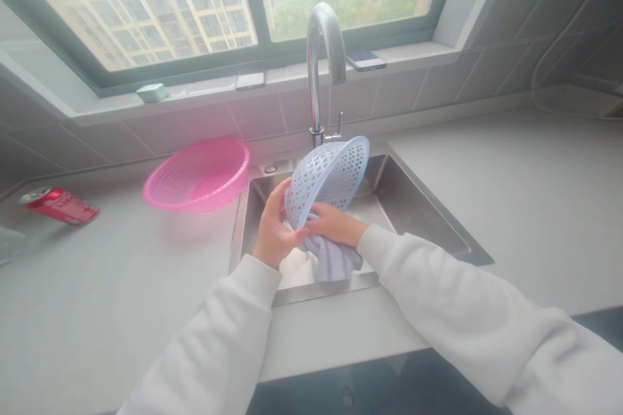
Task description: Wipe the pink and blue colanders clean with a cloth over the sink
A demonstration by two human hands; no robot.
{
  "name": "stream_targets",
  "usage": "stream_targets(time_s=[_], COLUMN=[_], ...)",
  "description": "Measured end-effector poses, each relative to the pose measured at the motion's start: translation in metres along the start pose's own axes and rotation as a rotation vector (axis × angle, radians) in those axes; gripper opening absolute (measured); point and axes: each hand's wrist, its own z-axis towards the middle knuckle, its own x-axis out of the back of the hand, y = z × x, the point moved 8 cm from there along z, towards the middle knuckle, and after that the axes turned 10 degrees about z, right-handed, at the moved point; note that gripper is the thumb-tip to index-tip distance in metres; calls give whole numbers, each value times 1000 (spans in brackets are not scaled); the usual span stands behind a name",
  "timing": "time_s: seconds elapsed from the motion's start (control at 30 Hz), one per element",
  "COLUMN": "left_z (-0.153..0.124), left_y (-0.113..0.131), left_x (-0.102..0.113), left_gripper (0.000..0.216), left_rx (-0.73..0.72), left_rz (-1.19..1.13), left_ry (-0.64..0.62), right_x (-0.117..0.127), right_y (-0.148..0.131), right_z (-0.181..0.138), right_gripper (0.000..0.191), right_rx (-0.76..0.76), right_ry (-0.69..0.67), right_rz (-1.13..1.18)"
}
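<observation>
A light blue plastic colander (pixel 316 175) is tilted on its side over the steel sink (pixel 433 217), its opening turned to the right. My left hand (pixel 276 227) is closed on its left side, with the thumb near the lower rim. My right hand (pixel 335 224) reaches to the lower rim, closed on a striped cloth (pixel 335 259) that hangs below it. The cloth is pressed against the colander near the rim; part of it is hidden by my fingers and the colander.
A chrome faucet (pixel 314 71) rises behind the sink. Left of the sink stands a pink basket (pixel 195 178), and farther left a red can (pixel 63 205) lies on its side. On the windowsill are a green box (pixel 152 92) and two flat phone-like things, one a dark phone (pixel 365 59).
</observation>
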Motion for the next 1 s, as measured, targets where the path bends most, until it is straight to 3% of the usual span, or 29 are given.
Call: stream_targets(time_s=[0.13,0.2,0.3,0.37,0.53,0.63,0.7,0.8,0.87,1.0], left_z=[4,5,5,3,0,1,3,4,3,2], left_y=[-8,-7,-2,-1,-17,-20,-14,-2,1,-9], left_x=[-1,-2,-1,3,12,15,16,15,16,20], left_gripper=[98,97,95,90,69,64,60,58,58,55], left_rx=[76,92,99,111,264,288,234,147,123,158], left_rz=[-176,-219,-229,-250,-345,-338,-321,-287,-284,-299], left_ry=[-12,-8,24,67,137,166,189,215,233,236], right_x=[9,8,1,-5,-5,1,-3,-12,-15,-6], right_y=[12,9,-1,-6,11,16,9,-4,-9,5], right_z=[-2,-3,-4,-4,-6,-7,-6,-5,-4,-3], right_gripper=[18,16,28,31,17,16,16,23,25,12], right_rx=[-122,-133,-107,-99,-220,-265,-230,-173,-149,-195], right_ry=[50,52,50,23,-80,-67,-40,10,22,-15], right_rz=[-286,-154,297,381,-394,-536,-316,223,335,-250])
